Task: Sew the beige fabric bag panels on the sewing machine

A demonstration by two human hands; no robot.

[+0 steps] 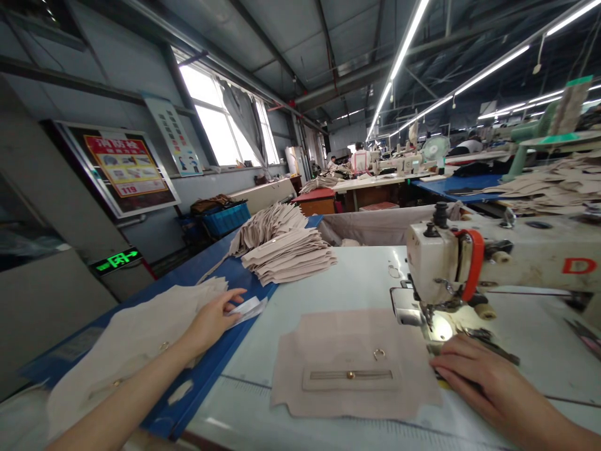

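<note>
Head view: the left hand [213, 319] reaches out to the left, fingers stretched and loosely spread. Its fingertips lie on a low pile of beige pieces [136, 338], touching a small white slip [250, 308] at the pile's far right corner. It grips nothing that shows. The pile sits on a blue board [206, 369] that runs along the left side of the pale sewing table [357, 275].

The right hand [483, 376] lies flat, palm down and fingers close together, at the near right. Its fingertips touch the right edge of a beige fabric panel [328, 351], just in front of the needle area of the sewing machine [446, 263]. The panel lies flat on the table between the two hands. It carries a narrow stitched strip with a small metal stud [350, 374], and a metal ring [379, 354] just beyond that.

Farther off, a tall stack of cut beige pieces [286, 250] rests where board and table meet.
</note>
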